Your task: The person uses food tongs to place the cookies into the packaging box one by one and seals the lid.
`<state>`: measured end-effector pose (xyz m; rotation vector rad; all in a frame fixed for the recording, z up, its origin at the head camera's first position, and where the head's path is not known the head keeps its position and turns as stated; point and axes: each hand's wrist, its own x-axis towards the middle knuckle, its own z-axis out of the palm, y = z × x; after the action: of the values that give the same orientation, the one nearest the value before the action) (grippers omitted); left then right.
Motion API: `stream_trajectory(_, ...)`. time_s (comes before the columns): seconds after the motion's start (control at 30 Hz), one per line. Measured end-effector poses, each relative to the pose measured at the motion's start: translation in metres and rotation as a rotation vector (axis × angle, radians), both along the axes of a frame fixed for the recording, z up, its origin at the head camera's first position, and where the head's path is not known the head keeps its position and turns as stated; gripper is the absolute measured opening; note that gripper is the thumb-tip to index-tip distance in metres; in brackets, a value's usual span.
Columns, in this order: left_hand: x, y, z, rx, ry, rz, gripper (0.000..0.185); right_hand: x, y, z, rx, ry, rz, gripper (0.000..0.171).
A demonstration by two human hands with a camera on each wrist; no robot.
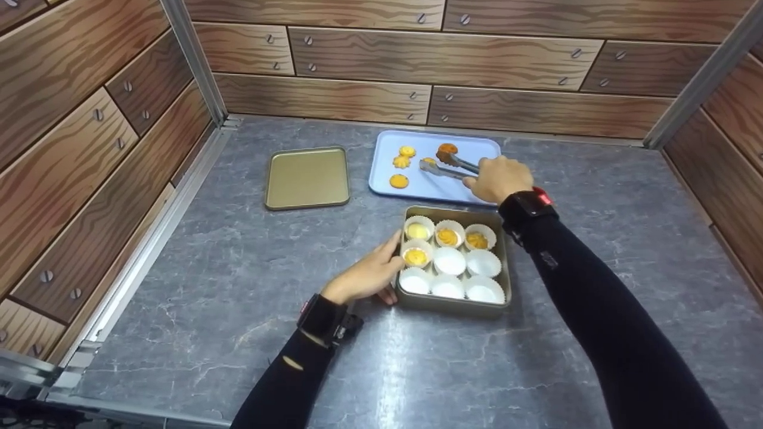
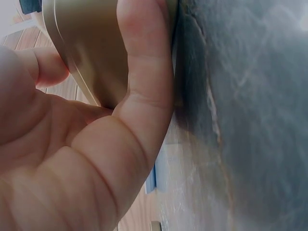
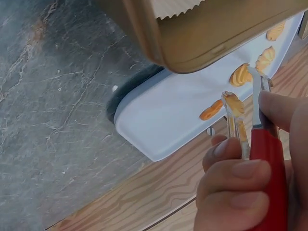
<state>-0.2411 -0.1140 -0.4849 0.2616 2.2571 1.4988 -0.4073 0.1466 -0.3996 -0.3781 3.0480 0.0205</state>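
Note:
My right hand [image 1: 501,179] grips a pair of metal tongs [image 1: 444,170] with a red handle [image 3: 269,178]. Its spread tips reach over the blue tray [image 1: 381,140], near a yellow cookie [image 3: 240,75] and a brown cookie [image 1: 447,148]. Against the left wall of a gold tin [image 1: 456,305] lies my left hand [image 1: 369,274], fingers along the side and thumb at the rim. White paper cups [image 1: 449,261] fill the tin in rows. Cookies sit in the back row of cups and the left middle one; the other cups show bare white insides.
A gold square tray [image 1: 307,179] lies left of the blue tray. More yellow cookies, among them a round cookie [image 1: 399,181] and a flower-shaped cookie [image 1: 401,161], lie on the blue tray's left. Wood-patterned panels [image 1: 357,53] wall the grey marbled table [image 1: 238,286].

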Motion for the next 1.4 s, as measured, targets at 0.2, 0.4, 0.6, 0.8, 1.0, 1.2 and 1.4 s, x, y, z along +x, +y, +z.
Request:
stream_trajectory(0.2, 0.000, 0.001, 0.001, -0.002, -0.013, 0.001, 0.073, -0.004, 0.003, -0.003, -0.007, -0.018, 0.011, 0.064)
stream_trajectory(0.4, 0.000, 0.000, 0.001, 0.007, -0.027, 0.006, 0.074, -0.005, 0.003, -0.007, -0.028, 0.009, 0.024, 0.059)
stream_trajectory(0.6, 0.000, -0.001, 0.000, 0.000, -0.025, 0.011, 0.074, -0.003, -0.002, -0.008, -0.021, 0.046, 0.012, 0.055)
stream_trajectory(0.8, 0.000, 0.000, 0.000, -0.019, -0.019, 0.017, 0.074, -0.002, -0.005, -0.016, -0.012, 0.140, 0.030, 0.048)
stream_trajectory(1.0, 0.000, 0.000, 0.000, -0.024, -0.019, 0.009, 0.074, 0.002, 0.003, -0.022, -0.052, 0.177, 0.046, 0.047)
stream_trajectory(1.2, 0.000, 0.000, 0.000, -0.033, -0.009, 0.006, 0.073, 0.006, 0.017, -0.016, -0.078, 0.159, 0.062, 0.047)
stream_trajectory(1.4, 0.000, 0.000, -0.001, -0.045, -0.004, 0.009, 0.074, 0.022, 0.039, -0.001, -0.104, 0.109, 0.086, 0.051)
